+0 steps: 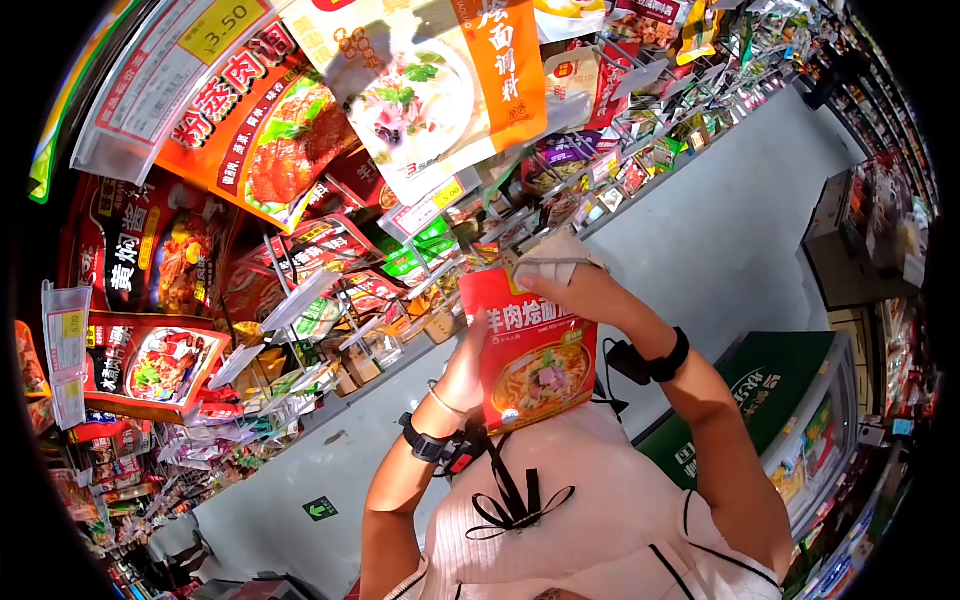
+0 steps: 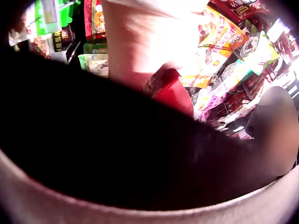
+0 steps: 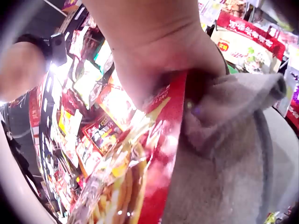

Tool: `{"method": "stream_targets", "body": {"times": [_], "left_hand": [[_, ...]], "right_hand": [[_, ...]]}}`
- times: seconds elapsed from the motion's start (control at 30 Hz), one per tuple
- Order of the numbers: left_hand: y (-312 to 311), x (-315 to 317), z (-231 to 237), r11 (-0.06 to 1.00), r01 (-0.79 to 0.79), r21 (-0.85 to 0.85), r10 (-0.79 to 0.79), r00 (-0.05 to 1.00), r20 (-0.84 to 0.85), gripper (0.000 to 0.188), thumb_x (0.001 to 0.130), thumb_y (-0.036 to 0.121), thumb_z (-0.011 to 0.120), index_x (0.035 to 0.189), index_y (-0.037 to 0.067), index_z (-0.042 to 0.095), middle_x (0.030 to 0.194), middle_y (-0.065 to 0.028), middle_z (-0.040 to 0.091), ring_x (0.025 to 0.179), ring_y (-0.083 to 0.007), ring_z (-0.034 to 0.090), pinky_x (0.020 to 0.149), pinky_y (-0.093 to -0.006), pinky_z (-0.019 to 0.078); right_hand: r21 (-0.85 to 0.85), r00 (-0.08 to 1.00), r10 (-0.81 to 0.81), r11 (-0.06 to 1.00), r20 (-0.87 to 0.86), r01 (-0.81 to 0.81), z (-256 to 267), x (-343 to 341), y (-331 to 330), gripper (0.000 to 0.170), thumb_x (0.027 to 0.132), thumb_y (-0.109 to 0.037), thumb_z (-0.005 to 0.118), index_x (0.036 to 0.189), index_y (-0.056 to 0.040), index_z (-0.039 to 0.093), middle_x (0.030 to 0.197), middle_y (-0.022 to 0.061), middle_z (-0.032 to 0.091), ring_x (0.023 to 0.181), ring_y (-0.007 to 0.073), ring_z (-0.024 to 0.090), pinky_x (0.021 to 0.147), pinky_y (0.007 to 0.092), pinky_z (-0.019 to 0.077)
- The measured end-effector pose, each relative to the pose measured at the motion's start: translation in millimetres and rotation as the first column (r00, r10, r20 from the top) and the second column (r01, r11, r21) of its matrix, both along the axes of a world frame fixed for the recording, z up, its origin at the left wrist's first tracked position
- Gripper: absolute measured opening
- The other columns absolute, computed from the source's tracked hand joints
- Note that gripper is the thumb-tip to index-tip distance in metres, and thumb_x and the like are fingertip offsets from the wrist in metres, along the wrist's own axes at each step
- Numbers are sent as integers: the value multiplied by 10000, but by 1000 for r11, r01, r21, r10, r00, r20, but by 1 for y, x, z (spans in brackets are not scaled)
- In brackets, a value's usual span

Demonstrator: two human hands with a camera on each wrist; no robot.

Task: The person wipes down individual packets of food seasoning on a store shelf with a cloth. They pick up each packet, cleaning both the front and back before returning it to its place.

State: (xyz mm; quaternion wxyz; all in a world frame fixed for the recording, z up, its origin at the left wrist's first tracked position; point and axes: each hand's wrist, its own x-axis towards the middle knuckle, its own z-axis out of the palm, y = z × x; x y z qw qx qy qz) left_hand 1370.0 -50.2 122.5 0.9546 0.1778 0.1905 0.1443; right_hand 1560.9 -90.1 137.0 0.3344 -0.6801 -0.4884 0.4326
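A red packet (image 1: pixel 540 370) with a bowl of noodles printed on its front is held upright before the chest in the head view. My left hand (image 1: pixel 462 368) grips its left edge, thumb on the front. At the top right corner my right hand (image 1: pixel 560 282) pinches the packet, together with a grey cloth (image 3: pixel 233 107) that hangs beside it in the right wrist view. In the left wrist view, the left hand (image 2: pixel 140 46) is overexposed, and only a red corner of the packet (image 2: pixel 175 95) shows beyond a large dark area.
Shelves of hanging seasoning packets run along the left, with a white and orange packet (image 1: pixel 420 90) and an orange packet (image 1: pixel 260 140) closest. Price tags (image 1: pixel 65 350) jut from the hooks. A green-sided freezer (image 1: pixel 745 395) stands to the right on the grey floor (image 1: pixel 700 230).
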Motion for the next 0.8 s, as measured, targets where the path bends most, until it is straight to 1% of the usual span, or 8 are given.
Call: {"method": "stream_targets", "body": {"times": [0.27,0.37,0.43,0.5,0.53,0.63,0.67,0.8], "left_hand": [[24,3,-18,836,-30,548,231,925,-302,223,887,125,461,1078,18,505,968,-36,576,849,-100,543,757,-239,438],[24,9,-29,901,-144,410,282,911,-299,218,896,170,448,1046,30,522,955,-32,587,852,-114,554,762,-256,447],[29,14,-34,927,-178,330,275,920,-278,251,906,206,418,1056,32,520,1013,-59,575,911,-151,555,793,-270,444],[27,30,-23,924,-274,265,357,866,-351,253,903,253,411,916,32,532,851,-32,577,749,-139,554,688,-259,450],[25,38,-20,923,-294,248,369,858,-358,253,903,254,411,915,32,532,850,-32,576,749,-139,553,687,-259,449],[21,44,-19,942,-265,205,316,906,-281,252,903,255,412,912,32,530,847,-31,575,746,-139,552,685,-259,448],[21,36,-20,948,-249,196,295,919,-262,252,903,255,412,911,33,530,846,-31,574,745,-139,551,684,-259,448],[15,1,-17,957,-224,184,262,939,-224,251,902,256,413,906,33,528,841,-31,572,741,-139,549,681,-258,447]], "right_hand": [[-53,875,-356,932,-327,359,-15,25,-18,394,815,-325,543,1069,-23,537,918,56,593,752,174,579,681,273,455],[-91,427,-341,857,-837,507,-24,40,-26,341,841,-275,525,1107,-63,504,945,35,581,825,146,564,670,272,461],[-72,463,-371,836,-805,544,-53,40,-32,325,886,-309,428,1104,-74,483,1019,36,563,936,147,535,772,292,431],[57,179,-19,912,-984,406,-54,22,-43,366,914,-362,342,1114,-79,462,1032,46,555,995,147,512,862,309,384],[263,218,218,943,-951,205,-76,13,-43,392,903,-382,368,1131,-76,456,1063,51,528,1007,148,498,878,299,369],[393,996,55,919,-64,-25,-20,-55,-47,538,845,-439,445,1215,-55,375,1223,114,407,1157,241,363,990,365,253],[415,923,50,883,381,-219,-23,-65,-45,593,809,-458,490,1230,-60,364,1245,145,389,1182,280,340,1008,393,225],[359,831,30,893,556,-272,-17,-52,-21,525,811,-459,487,1194,-107,420,1191,102,458,1112,262,416,948,377,322]]}}
